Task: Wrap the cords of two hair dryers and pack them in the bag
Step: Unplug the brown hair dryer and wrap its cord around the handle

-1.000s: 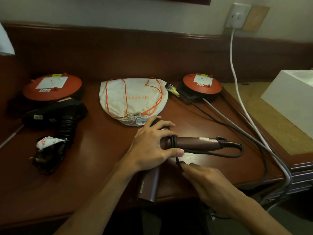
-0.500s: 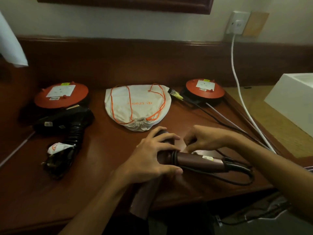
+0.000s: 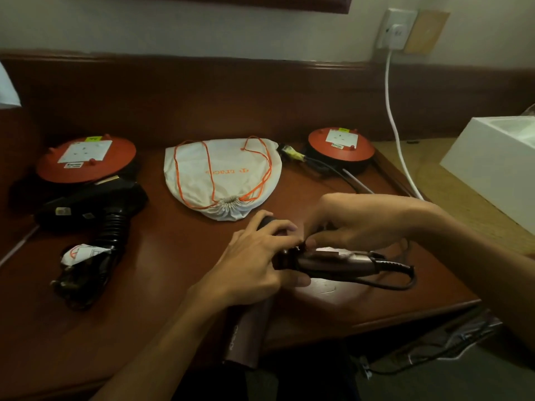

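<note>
On the reddish wooden tabletop [image 3: 179, 270], the left hand [image 3: 249, 264] curls its fingers around the maroon plastic hair dryer [image 3: 335, 263] while the right hand [image 3: 347, 227] pinches its thin black cord [image 3: 402, 277] at the handle. Best to keep each loop snug, the dryer steady. The white drawstring bag [image 3: 223, 175] waits closed behind.

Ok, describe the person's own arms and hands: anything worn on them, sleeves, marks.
Both arms are bare as far as the view shows: no sleeve reaches either forearm. The left hand and right hand wear no gloves, and no ring, watch or band shows on the fingers or wrists. No marks can be made out in the dim light.
</note>
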Motion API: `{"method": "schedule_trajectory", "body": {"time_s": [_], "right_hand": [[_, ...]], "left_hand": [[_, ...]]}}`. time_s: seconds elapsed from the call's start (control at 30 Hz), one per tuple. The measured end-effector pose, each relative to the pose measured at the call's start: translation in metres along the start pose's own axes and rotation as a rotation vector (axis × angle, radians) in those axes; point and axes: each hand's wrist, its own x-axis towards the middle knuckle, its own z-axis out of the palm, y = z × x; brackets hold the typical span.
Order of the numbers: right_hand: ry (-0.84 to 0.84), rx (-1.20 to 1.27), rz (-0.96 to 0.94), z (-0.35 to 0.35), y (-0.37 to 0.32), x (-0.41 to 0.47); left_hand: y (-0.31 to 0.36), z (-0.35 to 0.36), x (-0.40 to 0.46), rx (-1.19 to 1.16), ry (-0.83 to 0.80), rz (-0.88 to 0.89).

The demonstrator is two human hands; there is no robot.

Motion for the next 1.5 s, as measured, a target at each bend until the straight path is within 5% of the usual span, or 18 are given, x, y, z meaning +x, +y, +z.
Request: {"method": "schedule_trajectory", "body": {"time_s": [0.27, 0.53, 0.8, 1.03, 1.17, 1.5], "right_hand": [[0.481, -0.063, 0.327, -0.003, 0.036, -0.049], [0.360, 0.270, 0.068, 0.064, -0.017, -0.091], [0.345, 0.484, 0.129, 0.154, 0.001, -0.041], [0.409, 0.399, 0.274, 0.133, 0.027, -0.015], [0.133, 0.267, 0.396, 0.105, 0.072, 0.029], [0.107, 0.181, 0.073, 0.026, 0.048, 0.028]], "left_hand": [[-0.008, 0.000, -0.003, 0.001, 0.053, -0.024], [-0.015, 0.006, 0.001, -0.054, 0.187, 0.022], [-0.027, 0.008, -0.018, -0.198, 0.235, 0.061], [-0.022, 0.006, -0.021, -0.254, 0.291, 0.041], [-0.016, 0.002, -0.022, -0.206, 0.181, 0.007], [0.022, -0.008, -0.018, 0.122, 0.031, -0.133]]}}
